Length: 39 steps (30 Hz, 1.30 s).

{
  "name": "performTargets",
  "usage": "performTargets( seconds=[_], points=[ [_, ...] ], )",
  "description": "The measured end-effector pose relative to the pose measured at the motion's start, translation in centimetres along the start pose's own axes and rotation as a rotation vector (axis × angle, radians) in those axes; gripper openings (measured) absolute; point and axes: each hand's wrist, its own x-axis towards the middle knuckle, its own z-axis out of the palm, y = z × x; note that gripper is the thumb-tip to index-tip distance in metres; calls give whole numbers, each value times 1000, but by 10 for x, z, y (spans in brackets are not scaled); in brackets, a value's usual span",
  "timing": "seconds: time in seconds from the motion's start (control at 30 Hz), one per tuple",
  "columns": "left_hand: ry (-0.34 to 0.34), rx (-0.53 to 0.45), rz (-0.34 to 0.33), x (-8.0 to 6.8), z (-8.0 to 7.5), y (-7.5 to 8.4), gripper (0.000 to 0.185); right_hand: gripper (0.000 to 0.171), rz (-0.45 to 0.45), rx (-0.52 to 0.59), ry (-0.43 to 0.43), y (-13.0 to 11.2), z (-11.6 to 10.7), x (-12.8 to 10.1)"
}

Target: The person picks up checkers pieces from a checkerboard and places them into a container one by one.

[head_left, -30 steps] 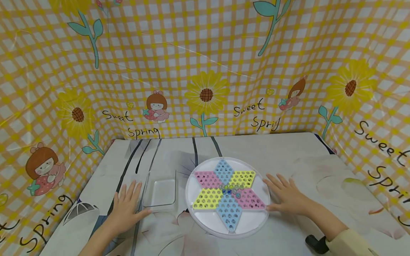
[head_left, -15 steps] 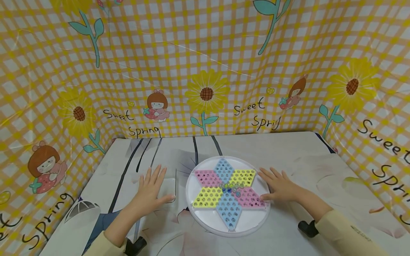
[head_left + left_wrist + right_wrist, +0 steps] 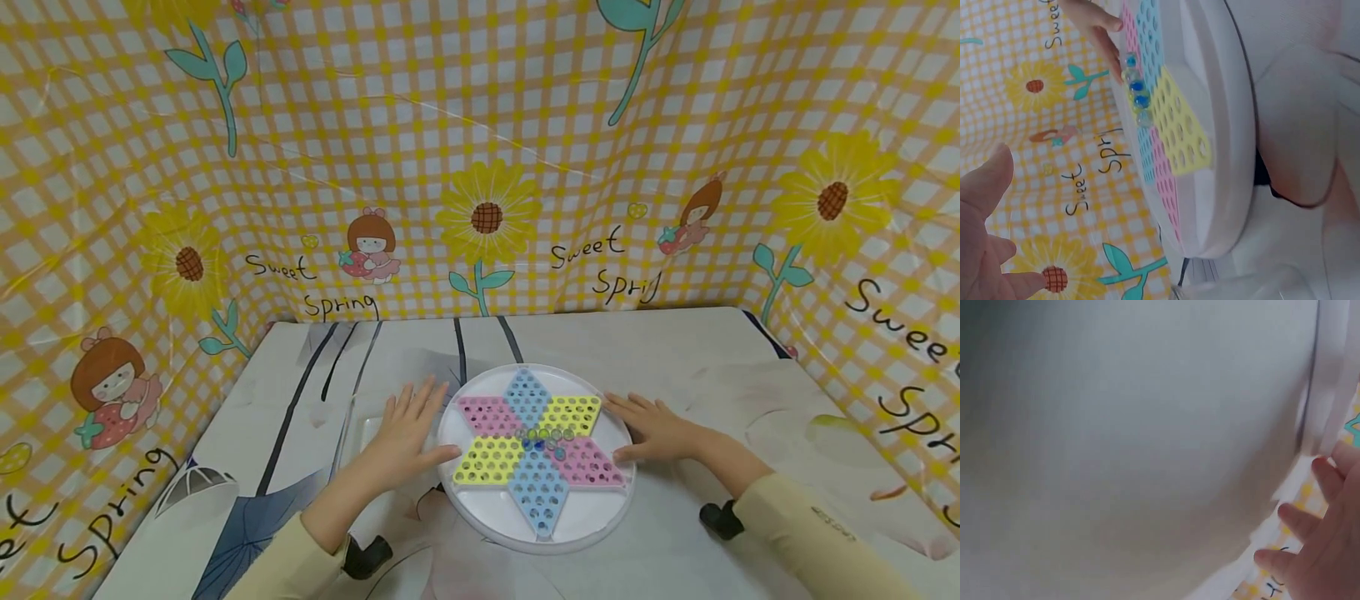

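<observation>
Fingers [image 3: 426, 398] of the left hand [image 3: 403, 442] straight and spread apart, holding nothing. Clear tray [image 3: 366, 432] sits left of and behind that hand, partly hidden. Left hand has just crossed from the tray's left side to beside the star board [image 3: 480, 507]; thumb overlaps the left rim in the head view, left wrist view shows a gap, so contact looks unlikely. Board lies flat on the table [image 3: 675, 350], same spot as a second ago, marbles [image 3: 544, 434] clustered around its middle, unmoved. Right hand [image 3: 660, 432] is at the right rim, about where it was, fingers also apart; can't tell if tips touch. Means board is now flanked both sides, neither hand visibly gripping.
</observation>
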Motion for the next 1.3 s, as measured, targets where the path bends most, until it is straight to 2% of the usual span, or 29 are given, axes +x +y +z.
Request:
performTargets(
  seconds=[0.2,0.53,0.7,0.87,1.0,1.13,1.3],
  points=[
    [-6,-17,29,9,4,10,81,87,-15,87,-46,7,-6,-2],
    [-27,-49,55,25,13,17,69,89,9,134,-78,14,-7,1],
    [-60,-63,-16,37,24,18,64,89,40,137,-89,13,-6,2],
    [-36,-120,-58,46,37,23,57,89,52,144,-89,11,-6,2],
    [-11,-216,-78,51,45,28,54,88,56,149,-87,9,-7,1],
    [-22,-347,-145,59,54,33,52,88,59,151,-86,9,-8,1],
    [-35,-417,-190,66,65,36,47,88,51,147,-80,10,-7,1]
  ],
)
